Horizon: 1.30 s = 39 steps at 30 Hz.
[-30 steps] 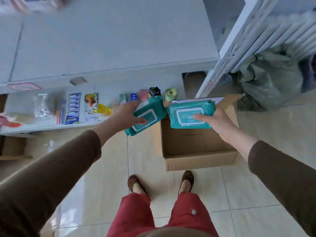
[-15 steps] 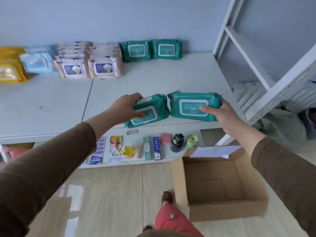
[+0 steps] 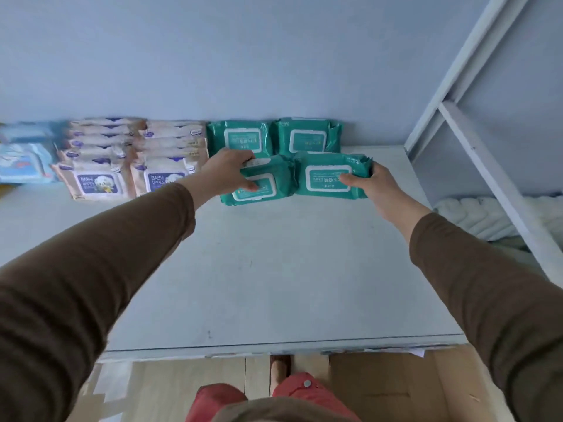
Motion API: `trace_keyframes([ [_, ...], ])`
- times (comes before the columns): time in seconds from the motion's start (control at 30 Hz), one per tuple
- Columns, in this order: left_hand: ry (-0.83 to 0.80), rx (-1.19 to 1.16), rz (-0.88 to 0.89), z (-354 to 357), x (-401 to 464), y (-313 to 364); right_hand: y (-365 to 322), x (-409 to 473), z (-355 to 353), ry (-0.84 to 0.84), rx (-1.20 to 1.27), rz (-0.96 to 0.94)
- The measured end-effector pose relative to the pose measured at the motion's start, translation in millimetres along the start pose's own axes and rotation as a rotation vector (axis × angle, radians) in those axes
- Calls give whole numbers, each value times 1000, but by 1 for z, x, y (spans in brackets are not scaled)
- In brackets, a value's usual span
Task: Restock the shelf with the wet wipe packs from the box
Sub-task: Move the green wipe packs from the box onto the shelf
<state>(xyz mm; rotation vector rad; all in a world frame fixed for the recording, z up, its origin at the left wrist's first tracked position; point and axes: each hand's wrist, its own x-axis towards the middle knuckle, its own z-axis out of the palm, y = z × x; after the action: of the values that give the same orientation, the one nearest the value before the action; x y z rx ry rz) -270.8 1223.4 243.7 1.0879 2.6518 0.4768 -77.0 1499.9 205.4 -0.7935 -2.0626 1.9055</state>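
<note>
Each of my hands holds a teal wet wipe pack low over the white shelf top [image 3: 274, 269]. My left hand [image 3: 227, 173] grips the left teal pack [image 3: 268, 190] from its left side, thumb across the white lid. My right hand [image 3: 373, 185] grips the right teal pack [image 3: 326, 176] at its right end, thumb on the lid. Both packs sit just in front of two more teal packs [image 3: 240, 138] [image 3: 307, 137] that lean against the back wall. The cardboard box [image 3: 396, 388] shows on the floor below the shelf edge.
Rows of beige baby wipe packs [image 3: 100, 182] [image 3: 164, 175] stand left of the teal ones, and light blue packs [image 3: 24, 162] lie further left. A white rack frame [image 3: 475, 147] rises at the right, with white folded cloth [image 3: 487, 217] behind it.
Both hands have carried the teal packs up from the box and forward across the shelf, to just in front of the two packs at the wall. My view has tilted up.
</note>
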Motion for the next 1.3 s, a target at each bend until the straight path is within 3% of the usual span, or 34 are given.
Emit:
trace_keyframes([
  [0.27, -58, 50, -43, -11, 85, -37, -4, 101, 17, -90, -38, 54],
  [0.4, -22, 176, -30, -8, 101, -49, 12, 113, 29, 46, 22, 51],
  [0.53, 48, 253, 22, -8, 98, -60, 26, 112, 33, 133, -70, -3],
  [0.63, -21, 406, 8, -6, 97, -59, 26, 114, 37, 169, -183, -8],
  [0.73, 18, 414, -3, -6, 95, -54, 13, 109, 45, 275, -390, -21],
  [0.83, 204, 406, 71, 7, 78, -55, 3, 92, 52, 484, -808, -330],
  [0.93, 277, 558, 270, 30, 65, -50, -2, 81, 70, 303, -1171, -649],
  [1.07, 234, 684, 337, 42, 73, -55, -1, 96, 85, 56, -1469, -541],
  [1.3, 245, 691, 319, 51, 88, -68, 5, 109, 81, -17, -1492, -509],
])
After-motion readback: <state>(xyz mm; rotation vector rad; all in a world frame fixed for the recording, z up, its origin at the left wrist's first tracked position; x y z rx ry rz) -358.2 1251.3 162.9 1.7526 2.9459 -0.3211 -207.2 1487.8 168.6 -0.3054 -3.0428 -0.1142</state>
